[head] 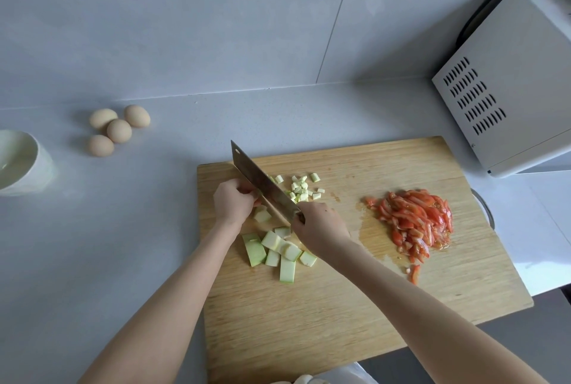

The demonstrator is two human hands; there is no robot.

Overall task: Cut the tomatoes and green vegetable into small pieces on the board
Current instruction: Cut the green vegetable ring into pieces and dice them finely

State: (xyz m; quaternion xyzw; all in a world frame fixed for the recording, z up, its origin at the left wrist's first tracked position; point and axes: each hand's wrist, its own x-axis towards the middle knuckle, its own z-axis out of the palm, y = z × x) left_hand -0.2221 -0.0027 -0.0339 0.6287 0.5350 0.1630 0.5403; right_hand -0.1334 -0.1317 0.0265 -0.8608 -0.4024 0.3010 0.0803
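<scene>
A wooden cutting board [340, 306] lies on the counter. My right hand [318, 226] grips the handle of a cleaver [262, 182], whose blade slants up-left across the board. My left hand [233, 203], fingers curled, holds green vegetable pieces against the left side of the blade; the pieces under it are mostly hidden. Small pale green dice [301, 187] lie to the right of the blade. Larger green slabs [278, 249] sit below the hands. A pile of cut tomato strips [417, 223] lies on the right of the board.
Several eggs [116, 128] rest on the counter at the far left, with a white bowl [21, 164] at the left edge. A white microwave [509, 90] stands at the right, its cable behind it. A plastic bag [333, 376] shows at the bottom edge.
</scene>
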